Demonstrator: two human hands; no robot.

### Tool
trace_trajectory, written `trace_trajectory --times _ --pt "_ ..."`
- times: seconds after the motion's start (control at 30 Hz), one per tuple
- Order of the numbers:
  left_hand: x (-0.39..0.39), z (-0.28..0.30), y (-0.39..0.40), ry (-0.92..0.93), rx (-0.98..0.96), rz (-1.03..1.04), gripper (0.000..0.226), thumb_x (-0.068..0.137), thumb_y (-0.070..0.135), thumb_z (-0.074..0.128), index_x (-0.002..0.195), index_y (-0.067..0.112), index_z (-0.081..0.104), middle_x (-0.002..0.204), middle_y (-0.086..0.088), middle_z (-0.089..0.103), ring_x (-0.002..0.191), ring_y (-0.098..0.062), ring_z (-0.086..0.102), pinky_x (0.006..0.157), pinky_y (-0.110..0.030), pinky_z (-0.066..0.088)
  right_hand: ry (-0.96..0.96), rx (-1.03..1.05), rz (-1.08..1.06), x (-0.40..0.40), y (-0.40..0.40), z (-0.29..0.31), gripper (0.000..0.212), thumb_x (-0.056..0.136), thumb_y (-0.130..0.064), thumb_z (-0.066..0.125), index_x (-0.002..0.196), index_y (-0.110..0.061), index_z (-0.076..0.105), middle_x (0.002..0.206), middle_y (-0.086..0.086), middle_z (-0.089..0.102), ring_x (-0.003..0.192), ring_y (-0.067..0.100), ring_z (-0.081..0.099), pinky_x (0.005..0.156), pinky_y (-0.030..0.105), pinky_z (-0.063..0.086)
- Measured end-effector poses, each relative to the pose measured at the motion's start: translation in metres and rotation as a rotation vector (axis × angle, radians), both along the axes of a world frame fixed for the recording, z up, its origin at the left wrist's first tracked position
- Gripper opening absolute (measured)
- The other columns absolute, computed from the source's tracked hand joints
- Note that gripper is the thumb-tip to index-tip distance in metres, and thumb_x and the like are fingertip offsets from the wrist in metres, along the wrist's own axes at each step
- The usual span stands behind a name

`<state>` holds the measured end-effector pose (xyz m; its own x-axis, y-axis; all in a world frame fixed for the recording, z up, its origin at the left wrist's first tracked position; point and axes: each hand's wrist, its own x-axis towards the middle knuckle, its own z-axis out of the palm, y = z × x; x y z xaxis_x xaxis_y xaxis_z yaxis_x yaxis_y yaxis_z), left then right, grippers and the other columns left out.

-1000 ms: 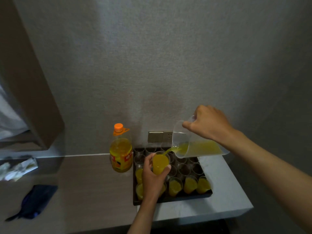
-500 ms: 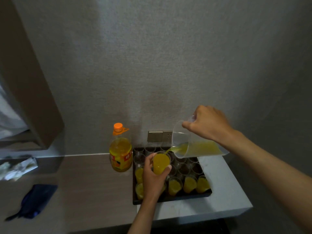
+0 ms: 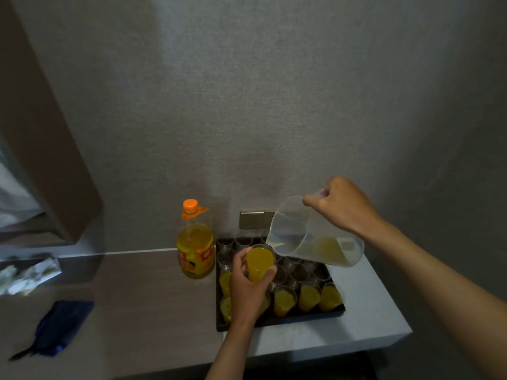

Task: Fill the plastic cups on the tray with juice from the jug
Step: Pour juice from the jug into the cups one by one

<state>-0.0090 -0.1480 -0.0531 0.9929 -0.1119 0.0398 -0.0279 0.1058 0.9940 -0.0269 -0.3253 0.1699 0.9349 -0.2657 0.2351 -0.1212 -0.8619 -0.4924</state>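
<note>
A: Which step is the person on?

B: Looks like the end of one pour. Left hand (image 3: 251, 289), lower centre, has fingers curled round a clear plastic cup (image 3: 260, 262) full of orange juice, held above the black rectangular tray (image 3: 282, 319). Right hand (image 3: 343, 205), centre right, grips the handle of the clear plastic jug (image 3: 310, 237); the jug is tipped only partly, w/ juice pooled at its base end and no stream visible.

A: Next move?

B: Prob. set the full cup into a free slot, then take an empty one. Front row already holds filled cups (image 3: 308, 296); empty cups (image 3: 297, 271) sit mid and back.

A: Room to work?

B: Tight. An orange-capped juice bottle (image 3: 196, 248) stands just beside the tray's left edge, the wall is right behind, and the tray's front edge is near the lip of the white counter (image 3: 370, 311). Open room is on the bare counter right of the tray, so the jug could rest there.
</note>
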Motion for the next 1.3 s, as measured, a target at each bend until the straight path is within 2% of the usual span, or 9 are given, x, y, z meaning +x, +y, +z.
trace_trajectory --times 0.13,0.3,0.37,0.5,0.63,0.83,0.97,1.13,1.3 --pt "0.001 0.003 -0.001 -0.012 0.007 -0.007 0.058 0.077 0.015 0.088 0.125 0.029 0.056 0.110 0.013 0.071 0.100 0.000 0.068 0.080 -0.021 0.056 -0.040 0.122 -0.041 -0.003 -0.010 -0.008 0.051 0.087 -0.031 0.072 0.048 -0.022 0.041 0.040 -0.009 0.033 0.039 0.010 0.029 0.050 0.029 0.029" --pt "0.006 0.003 -0.004 -0.020 0.025 -0.019 0.055 0.079 0.014 0.087 0.123 0.027 0.056 0.107 0.015 0.071 0.098 0.002 0.068 0.078 -0.017 0.054 -0.134 0.345 -0.095 -0.011 -0.025 -0.021 0.047 0.088 -0.025 0.072 0.050 -0.018 0.047 0.043 -0.003 0.035 0.043 0.016 0.032 0.054 0.034 0.035" --pt "0.008 0.002 -0.004 -0.026 0.045 -0.016 0.055 0.079 0.016 0.087 0.122 0.028 0.056 0.107 0.014 0.071 0.097 0.003 0.068 0.077 -0.017 0.054 -0.180 0.416 -0.131 -0.014 -0.028 -0.026 0.053 0.089 -0.021 0.072 0.047 -0.019 0.041 0.042 -0.005 0.031 0.040 0.013 0.027 0.054 0.032 0.033" --pt "0.014 -0.002 -0.005 -0.038 0.072 -0.002 0.054 0.079 0.016 0.087 0.122 0.028 0.056 0.110 0.011 0.071 0.097 0.002 0.068 0.080 -0.020 0.055 -0.248 0.530 -0.191 -0.020 -0.032 -0.039 0.061 0.091 -0.016 0.070 0.041 -0.024 0.035 0.041 -0.010 0.029 0.040 0.010 0.025 0.055 0.032 0.031" --pt "0.021 -0.009 -0.004 -0.026 0.092 -0.012 0.065 0.078 0.020 0.088 0.131 0.027 0.051 0.117 0.013 0.068 0.103 0.001 0.068 0.088 -0.029 0.058 -0.323 0.660 -0.275 -0.027 -0.039 -0.056 0.059 0.093 -0.014 0.069 0.042 -0.021 0.040 0.041 -0.007 0.031 0.041 0.012 0.025 0.053 0.028 0.028" --pt "0.032 -0.022 -0.002 -0.013 0.151 -0.032 0.073 0.077 0.023 0.089 0.137 0.029 0.048 0.122 0.010 0.067 0.107 -0.003 0.068 0.093 -0.039 0.059 -0.383 0.731 -0.387 -0.038 -0.043 -0.084 0.047 0.095 -0.015 0.067 0.053 -0.008 0.048 0.043 -0.003 0.034 0.042 0.012 0.029 0.044 0.024 0.030" --pt "0.040 -0.032 0.000 0.000 0.201 -0.032 0.072 0.077 0.028 0.088 0.136 0.038 0.048 0.123 0.011 0.066 0.110 -0.003 0.066 0.094 -0.039 0.058 -0.403 0.764 -0.449 -0.043 -0.045 -0.100 0.040 0.094 -0.016 0.067 0.059 -0.005 0.052 0.051 0.004 0.031 0.047 0.017 0.028 0.051 0.028 0.028" --pt "0.050 -0.040 0.001 -0.003 0.288 -0.061 0.069 0.082 0.027 0.085 0.140 0.033 0.047 0.122 0.016 0.063 0.109 0.003 0.062 0.097 -0.037 0.056 -0.405 0.795 -0.475 -0.046 -0.044 -0.115 0.039 0.094 -0.013 0.066 0.059 -0.001 0.054 0.051 0.007 0.036 0.045 0.015 0.031 0.054 0.031 0.031" --pt "0.065 -0.047 -0.003 -0.026 0.424 -0.102 0.080 0.073 0.042 0.081 0.144 0.033 0.044 0.131 0.011 0.059 0.118 -0.009 0.059 0.099 -0.042 0.055 -0.430 0.809 -0.500 -0.043 -0.043 -0.129 0.044 0.095 -0.014 0.067 0.056 -0.003 0.053 0.052 0.008 0.036 0.050 0.018 0.033 0.055 0.030 0.032"
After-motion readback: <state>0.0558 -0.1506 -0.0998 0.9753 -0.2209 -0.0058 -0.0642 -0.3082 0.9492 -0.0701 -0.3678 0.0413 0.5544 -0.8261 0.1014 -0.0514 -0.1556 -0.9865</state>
